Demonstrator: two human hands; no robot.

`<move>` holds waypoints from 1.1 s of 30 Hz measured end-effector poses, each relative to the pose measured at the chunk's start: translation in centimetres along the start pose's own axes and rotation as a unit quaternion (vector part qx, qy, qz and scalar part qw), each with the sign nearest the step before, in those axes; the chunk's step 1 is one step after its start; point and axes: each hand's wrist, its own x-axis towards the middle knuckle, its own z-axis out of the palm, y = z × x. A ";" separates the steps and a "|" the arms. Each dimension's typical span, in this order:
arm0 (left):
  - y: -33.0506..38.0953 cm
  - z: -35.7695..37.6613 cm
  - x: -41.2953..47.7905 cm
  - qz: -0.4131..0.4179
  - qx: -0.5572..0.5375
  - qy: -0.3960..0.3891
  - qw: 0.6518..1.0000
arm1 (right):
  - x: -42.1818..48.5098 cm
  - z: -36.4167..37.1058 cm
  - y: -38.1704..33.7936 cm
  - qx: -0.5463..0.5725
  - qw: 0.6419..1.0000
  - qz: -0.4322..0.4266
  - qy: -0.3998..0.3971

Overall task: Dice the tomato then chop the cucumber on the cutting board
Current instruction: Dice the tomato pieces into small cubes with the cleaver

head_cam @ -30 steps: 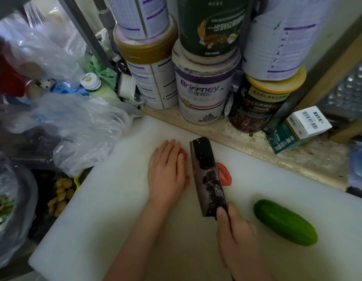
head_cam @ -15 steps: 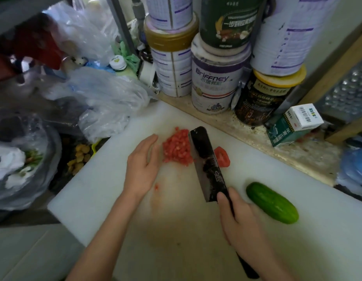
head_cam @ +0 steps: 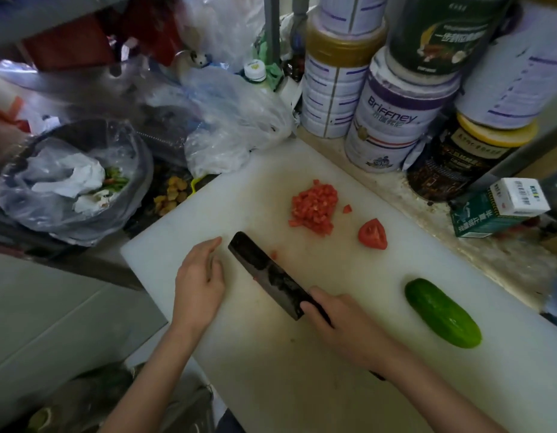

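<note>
Tomato dice (head_cam: 314,206) piled (wedge (head_cam: 372,234) apart) | right grip (head_cam: 339,323) clamped on cleaver (head_cam: 264,273) | left grip (head_cam: 199,276) loosely open

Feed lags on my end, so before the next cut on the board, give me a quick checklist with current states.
1. Knife grip: right hand grips the cleaver by its handle: ok.
2. Left hand clear of the blade: open on the cutting board, beside the blade, not touching it: ok.
3. Tomato fully diced: diced pile is done, but one tomato wedge lies uncut beside it: not ok.
4. Cucumber ready: whole, on the board, apart from both hands: ok.
5. Blade edge resting on the board or lifted: cannot tell.
</note>
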 end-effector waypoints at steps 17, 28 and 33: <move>-1.6 -0.2 0.2 0.066 0.160 -0.033 0.984 | 0.9 -3.2 0.8 -0.108 0.994 -0.024 -0.019; -1.4 0.3 4.1 0.196 0.163 -0.053 0.966 | 3.7 -6.2 1.3 -0.148 0.981 0.034 0.124; 1.9 2.5 6.3 0.398 0.161 -0.059 0.901 | 2.3 -5.5 -2.3 0.123 0.976 0.120 0.136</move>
